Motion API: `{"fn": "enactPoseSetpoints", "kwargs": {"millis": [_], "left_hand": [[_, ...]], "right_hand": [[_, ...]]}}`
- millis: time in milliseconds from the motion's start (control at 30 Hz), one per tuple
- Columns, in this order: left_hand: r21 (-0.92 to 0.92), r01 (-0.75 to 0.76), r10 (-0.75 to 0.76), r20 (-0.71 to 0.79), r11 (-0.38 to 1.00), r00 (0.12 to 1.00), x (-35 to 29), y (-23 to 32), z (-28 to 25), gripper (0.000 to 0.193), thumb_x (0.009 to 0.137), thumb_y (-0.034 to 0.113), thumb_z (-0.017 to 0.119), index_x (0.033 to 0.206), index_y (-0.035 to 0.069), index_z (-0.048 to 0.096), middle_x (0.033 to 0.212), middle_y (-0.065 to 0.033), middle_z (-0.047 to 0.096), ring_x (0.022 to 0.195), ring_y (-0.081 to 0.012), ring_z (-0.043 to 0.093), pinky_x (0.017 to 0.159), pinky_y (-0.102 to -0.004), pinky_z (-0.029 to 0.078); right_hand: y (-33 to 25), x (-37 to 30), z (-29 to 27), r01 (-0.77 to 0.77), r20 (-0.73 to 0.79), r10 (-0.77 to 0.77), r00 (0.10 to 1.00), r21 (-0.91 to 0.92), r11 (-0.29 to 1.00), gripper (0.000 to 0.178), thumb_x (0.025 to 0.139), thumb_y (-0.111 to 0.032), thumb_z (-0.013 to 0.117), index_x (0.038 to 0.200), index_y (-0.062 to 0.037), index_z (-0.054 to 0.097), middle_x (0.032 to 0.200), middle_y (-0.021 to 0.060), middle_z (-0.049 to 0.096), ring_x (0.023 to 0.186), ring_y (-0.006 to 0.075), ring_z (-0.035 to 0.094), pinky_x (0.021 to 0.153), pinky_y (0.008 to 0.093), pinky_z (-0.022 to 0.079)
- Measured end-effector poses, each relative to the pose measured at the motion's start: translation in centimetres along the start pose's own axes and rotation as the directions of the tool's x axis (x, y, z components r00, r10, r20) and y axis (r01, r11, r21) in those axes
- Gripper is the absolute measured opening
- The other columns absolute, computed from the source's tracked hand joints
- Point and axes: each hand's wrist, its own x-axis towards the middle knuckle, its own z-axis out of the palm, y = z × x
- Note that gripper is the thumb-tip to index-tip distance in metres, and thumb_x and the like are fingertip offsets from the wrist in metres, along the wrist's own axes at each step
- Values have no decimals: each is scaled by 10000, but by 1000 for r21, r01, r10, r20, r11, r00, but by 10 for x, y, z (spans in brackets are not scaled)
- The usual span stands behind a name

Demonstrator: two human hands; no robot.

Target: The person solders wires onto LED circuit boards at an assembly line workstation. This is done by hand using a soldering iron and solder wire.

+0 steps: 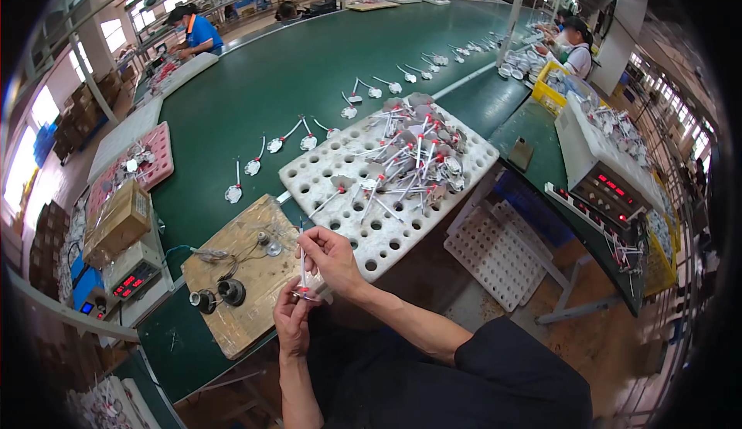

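Low in the head view, my left hand [292, 322] is closed, its fingertips gripping the edge of a small round part [304, 294] with a red piece on it. A white sleeved wire lead [303, 263] stands up from that part. Just above, my right hand [331, 259] pinches this lead between thumb and fingers. Both hands are near the front corner of a white foam tray [340, 226] full of round holes. On the tray lies a heap of similar parts [421, 147] with white leads and red ends.
Left of my hands, a wooden board [232, 263] carries dark round fixtures [231, 292] and cables. Finished-looking discs with leads [275, 144] line the green conveyor [232, 104]. Instruments with red displays [133, 278] flank both sides. Co-workers [202, 35] sit along the belt.
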Motion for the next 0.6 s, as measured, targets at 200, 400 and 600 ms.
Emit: {"fn": "enactPoseSetpoints", "kwargs": {"millis": [200, 400, 600], "left_hand": [[-67, -118, 95, -285, 991, 954, -2, -2, -2, 468, 907, -7, 640, 1326, 36, 436, 1076, -74, 624, 913, -125, 626, 768, -243, 536], [4, -225, 207, -406, 974, 890, -3, -6, -9, 153, 923, 1, 636, 1075, 15, 625, 927, -63, 658, 783, -124, 628, 668, -235, 524], [282, -158, 272, -426, 946, 863, 0, -15, -8, 143, 939, -4, 603, 1069, -19, 662, 960, -65, 663, 791, -122, 620, 662, -234, 527]], "right_hand": [[14, 5, -8, 48, -117, -52, 992, -38, 998, 164, 974, -165, 610, 968, -5, 646, 764, 1, 638, 603, 35, 545, 526, 182, 414], [23, 7, -14, 401, 53, -475, 878, -623, 671, 111, 887, -90, 676, 933, 11, 683, 727, 99, 638, 621, 191, 616, 566, 309, 469], [40, 12, -25, 423, 93, -490, 867, -657, 624, 115, 879, -125, 649, 873, -11, 657, 747, 163, 591, 700, 350, 601, 624, 406, 476]]}}
